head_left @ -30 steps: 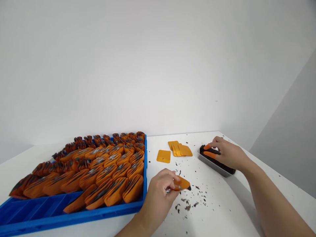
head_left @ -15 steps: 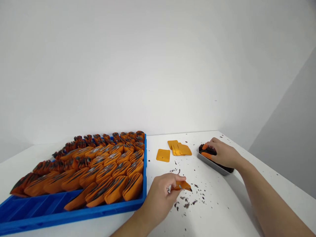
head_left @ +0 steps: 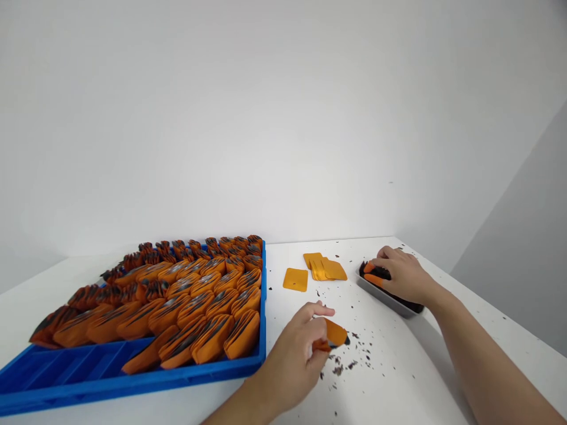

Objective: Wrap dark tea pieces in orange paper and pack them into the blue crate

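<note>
My left hand (head_left: 295,354) is closed on a small orange pouch (head_left: 336,334), gripped between thumb and fingers with the index finger raised. The pouch tilts above the table, its dark corner pointing right. Over at the right, my right hand (head_left: 401,274) reaches into a grey metal tray (head_left: 390,302) of dark dried flakes (head_left: 410,304). Its thumb and index finger have orange tips, apparently finger covers, drawn together in a pinch at the flakes. Flat orange pouches (head_left: 334,270) lie fanned between the hands, with a single pouch (head_left: 295,280) beside them.
A blue compartment tray (head_left: 177,373) packed with orange pouches (head_left: 212,339) fills the left side; several front-left slots are bare. Scattered dark crumbs (head_left: 339,370) lie on the white table (head_left: 385,378). A white wall (head_left: 283,118) rises behind.
The left index finger has lifted off the pouch, which now shows more of its face. My right finger tips have drawn closer together in the flakes. The view has shifted slightly.
</note>
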Available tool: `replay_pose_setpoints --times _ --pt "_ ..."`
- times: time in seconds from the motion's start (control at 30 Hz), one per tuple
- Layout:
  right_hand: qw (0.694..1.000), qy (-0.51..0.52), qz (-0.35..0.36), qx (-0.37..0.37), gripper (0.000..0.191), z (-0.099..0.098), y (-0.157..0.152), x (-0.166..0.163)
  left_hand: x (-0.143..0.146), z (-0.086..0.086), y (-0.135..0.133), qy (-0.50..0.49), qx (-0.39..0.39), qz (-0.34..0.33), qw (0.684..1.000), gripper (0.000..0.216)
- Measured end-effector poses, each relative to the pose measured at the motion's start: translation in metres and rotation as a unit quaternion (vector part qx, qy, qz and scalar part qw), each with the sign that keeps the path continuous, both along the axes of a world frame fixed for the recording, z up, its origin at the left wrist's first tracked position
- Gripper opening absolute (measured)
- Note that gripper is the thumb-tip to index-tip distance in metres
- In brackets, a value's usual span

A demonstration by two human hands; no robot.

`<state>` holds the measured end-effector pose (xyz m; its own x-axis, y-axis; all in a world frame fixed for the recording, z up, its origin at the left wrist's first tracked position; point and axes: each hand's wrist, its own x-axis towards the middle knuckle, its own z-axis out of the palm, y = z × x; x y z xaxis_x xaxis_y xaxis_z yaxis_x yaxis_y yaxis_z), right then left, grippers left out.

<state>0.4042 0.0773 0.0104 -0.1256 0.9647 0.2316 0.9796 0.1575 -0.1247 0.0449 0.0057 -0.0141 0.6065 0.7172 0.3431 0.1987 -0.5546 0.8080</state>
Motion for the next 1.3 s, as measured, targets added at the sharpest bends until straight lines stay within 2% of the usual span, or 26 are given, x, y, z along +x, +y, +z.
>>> replay_pose_setpoints --times 0.17,0.4,0.57,0.7,0.83,0.9,1.0,1.1,1.2,1.27,1.3 --pt "0.998 0.008 0.011 -0.056 0.033 0.003 -0.003 0.002 0.001 0.0 -0.001 -0.004 -0.002 0.006 1.0 0.037" --pt "0.997 -0.004 0.008 -0.082 0.035 0.005 -0.003 -0.008 0.003 -0.005 -0.001 -0.008 0.013 0.012 1.0 0.037" --pt "0.996 -0.022 0.016 -0.083 0.033 0.006 -0.002 -0.005 0.003 -0.006 0.001 -0.031 0.018 0.041 0.999 0.031" --pt "0.997 -0.027 0.041 -0.051 0.028 0.006 0.0 -0.002 0.004 -0.009 0.004 -0.067 -0.007 0.057 0.996 0.027" --pt "0.997 -0.01 0.071 0.01 0.03 0.007 -0.001 0.002 0.008 -0.014 0.005 -0.139 -0.078 0.075 0.984 0.018" --pt "0.996 0.017 0.074 0.044 0.034 0.01 -0.002 0.006 0.01 -0.014 0.005 -0.164 -0.115 0.081 0.976 0.016" --pt "0.989 0.103 0.066 0.082 0.042 0.018 -0.007 0.006 0.012 -0.015 0.006 -0.187 -0.158 0.085 0.966 0.025" --pt "0.961 0.237 0.097 0.107 0.039 0.029 -0.017 -0.009 0.013 -0.017 0.007 -0.201 -0.181 0.085 0.959 0.033" --pt "0.896 0.372 0.223 0.097 0.025 0.038 -0.03 -0.041 0.013 -0.02 0.008 -0.215 -0.203 0.079 0.952 0.038" --pt "0.848 0.43 0.302 0.067 0.022 0.04 -0.04 -0.067 0.014 -0.022 0.008 -0.224 -0.219 0.075 0.947 0.04" --pt "0.835 0.442 0.323 0.053 0.023 0.04 -0.044 -0.079 0.014 -0.023 0.008 -0.228 -0.226 0.073 0.944 0.041"
